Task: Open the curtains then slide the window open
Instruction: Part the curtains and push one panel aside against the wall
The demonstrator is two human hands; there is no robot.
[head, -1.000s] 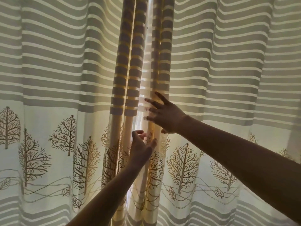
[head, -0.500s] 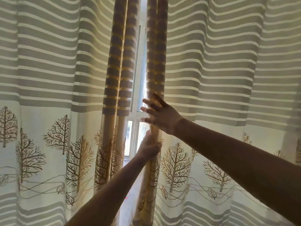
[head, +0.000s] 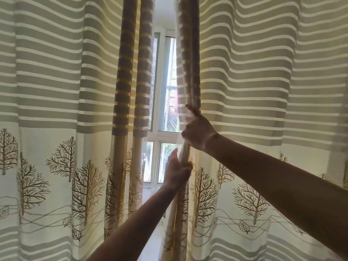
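Two striped curtains with brown tree prints hang before me: the left curtain (head: 62, 113) and the right curtain (head: 250, 87). A narrow gap between them shows the white-framed window (head: 161, 95). My left hand (head: 176, 171) is closed around the inner folded edge of the right curtain, low down. My right hand (head: 197, 130) grips that same edge higher up, with its fingers wrapped behind the fabric. The left curtain hangs untouched.
Beyond the window frame's lower panes (head: 165, 161) I see greenery and a reddish building. A pale sill or floor strip (head: 150, 193) lies at the bottom of the gap. Curtain fabric fills both sides of the view.
Both hands have taken hold of the right curtain's edge and drawn it to the right. The gap has widened from a slit, so the window frame shows.
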